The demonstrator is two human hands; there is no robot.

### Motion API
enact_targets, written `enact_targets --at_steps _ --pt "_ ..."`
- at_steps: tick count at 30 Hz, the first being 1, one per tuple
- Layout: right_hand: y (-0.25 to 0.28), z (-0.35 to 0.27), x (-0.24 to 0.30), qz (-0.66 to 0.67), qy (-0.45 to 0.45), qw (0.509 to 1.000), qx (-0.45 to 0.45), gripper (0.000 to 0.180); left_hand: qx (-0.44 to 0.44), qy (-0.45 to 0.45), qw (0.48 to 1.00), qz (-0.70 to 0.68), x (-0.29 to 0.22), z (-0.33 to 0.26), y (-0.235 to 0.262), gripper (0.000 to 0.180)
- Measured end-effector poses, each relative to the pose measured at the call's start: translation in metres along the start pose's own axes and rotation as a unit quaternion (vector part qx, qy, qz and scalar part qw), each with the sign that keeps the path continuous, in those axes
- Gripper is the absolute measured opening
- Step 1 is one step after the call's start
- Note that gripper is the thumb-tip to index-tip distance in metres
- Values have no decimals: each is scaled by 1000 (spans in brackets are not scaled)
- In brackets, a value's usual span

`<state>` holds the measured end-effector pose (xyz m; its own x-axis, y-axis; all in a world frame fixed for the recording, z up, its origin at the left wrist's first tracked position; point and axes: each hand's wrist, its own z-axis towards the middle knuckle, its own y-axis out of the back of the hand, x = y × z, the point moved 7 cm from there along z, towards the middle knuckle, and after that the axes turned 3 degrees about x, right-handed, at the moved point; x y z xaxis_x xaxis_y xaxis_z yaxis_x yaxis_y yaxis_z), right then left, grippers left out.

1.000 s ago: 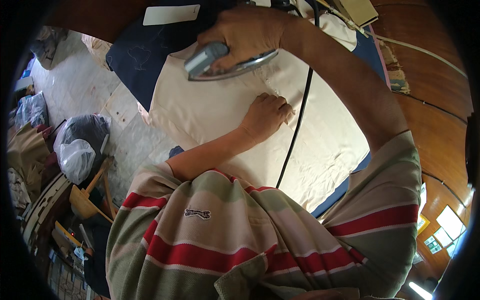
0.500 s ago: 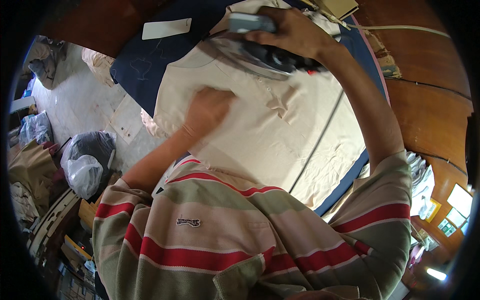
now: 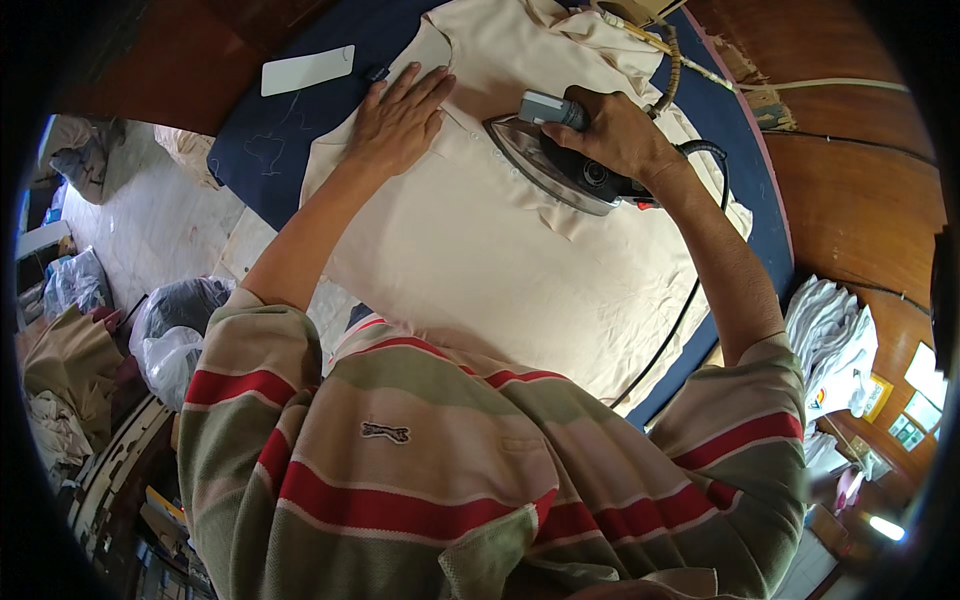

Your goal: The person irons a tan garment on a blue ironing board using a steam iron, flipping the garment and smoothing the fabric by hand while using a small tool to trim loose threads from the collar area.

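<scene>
A cream garment [image 3: 480, 270] with a small button placket lies spread over the dark blue cloth of the board [image 3: 262, 165]. My right hand [image 3: 622, 135] is wrapped round the handle of a black and grey steam iron [image 3: 560, 165], whose soleplate rests on the garment by the placket. My left hand [image 3: 400, 120] lies flat with its fingers stretched out, pressing on the cloth near the neckline, left of the iron's tip. From the iron's rear a black cord [image 3: 672, 335] runs down across the garment.
A white card [image 3: 308, 71] lies on the blue cloth at the far left. Wooden panelling [image 3: 840, 190] stands along the right, with a stack of white garments [image 3: 832, 335] below. Plastic bags [image 3: 172, 335] sit on the floor at the left.
The iron in my right hand has come nearer and to the right, down onto the placket area. My left hand has moved up to the neckline and flattened out. The garment has shifted slightly.
</scene>
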<state>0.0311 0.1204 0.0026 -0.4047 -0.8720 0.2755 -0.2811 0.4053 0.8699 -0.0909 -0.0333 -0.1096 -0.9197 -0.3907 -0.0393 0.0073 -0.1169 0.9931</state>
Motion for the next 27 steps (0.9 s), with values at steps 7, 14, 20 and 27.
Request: enact_targets --at_steps 7,14,20,27 --pt "10 17 -2 6 57 997 -48 49 35 8 999 -37 5 7 -1 49" --pt "9 -63 -23 74 -75 990 -89 51 -5 -60 994 -95 -18 19 18 50" --pt "-27 -117 -74 173 -203 954 -135 53 49 -127 991 -4 -1 20 -5 52" --pt "-40 -128 -47 119 -158 980 -36 42 58 -132 990 5 1 25 -8 52"
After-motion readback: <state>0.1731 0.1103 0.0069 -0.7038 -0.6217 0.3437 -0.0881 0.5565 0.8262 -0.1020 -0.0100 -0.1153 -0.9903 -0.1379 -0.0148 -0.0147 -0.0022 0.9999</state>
